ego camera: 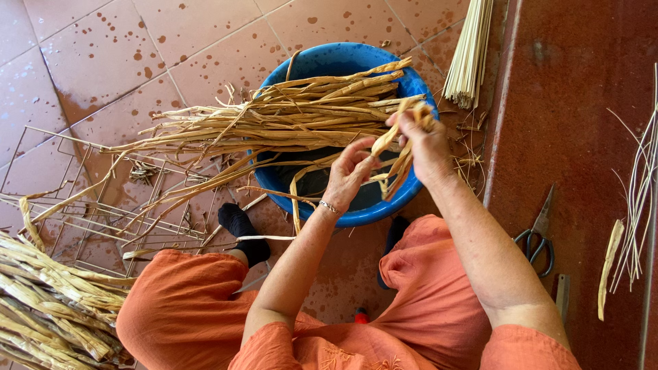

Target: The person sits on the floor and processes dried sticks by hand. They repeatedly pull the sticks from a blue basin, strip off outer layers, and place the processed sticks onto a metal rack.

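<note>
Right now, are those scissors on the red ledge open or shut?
Shut. The scissors lie flat on the red ledge, blades together in a single point, handles side by side.

Both hands work over a blue tub (404,195). The left hand (348,173) and right hand (425,140) grip a twisted dried leaf strip (392,147). A leaf bundle (295,116) lies across the tub. Scissors (538,236) rest at the right.
</note>
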